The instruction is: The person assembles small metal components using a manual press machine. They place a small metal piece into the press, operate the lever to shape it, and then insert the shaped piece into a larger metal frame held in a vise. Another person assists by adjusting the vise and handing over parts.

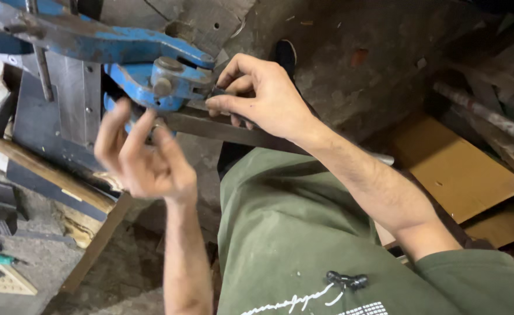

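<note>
Head view: a blue press [152,70], chipped and worn to bare metal in spots, fills the upper left. Its long lever arm runs in from the left edge and ends at a rounded pivot with a grey bolt head; a grey steel block sits behind it.

A flat dark steel bar [210,125] lies under the press head and slants down to the right, dull and rust-brown, its far end hidden behind the right hand [262,93]. That hand pinches a small dark part [219,91] between thumb and forefinger, right at the mouth of the press and just above the bar; the other fingers curl loosely. What the part is cannot be told.

The left hand [143,154] hovers in front of the lower press, blurred, fingers spread and half curled, grasping nothing.

Below are green trousers [292,233], a wooden handle [53,175] at left, and yellow board [455,169] at right.
</note>
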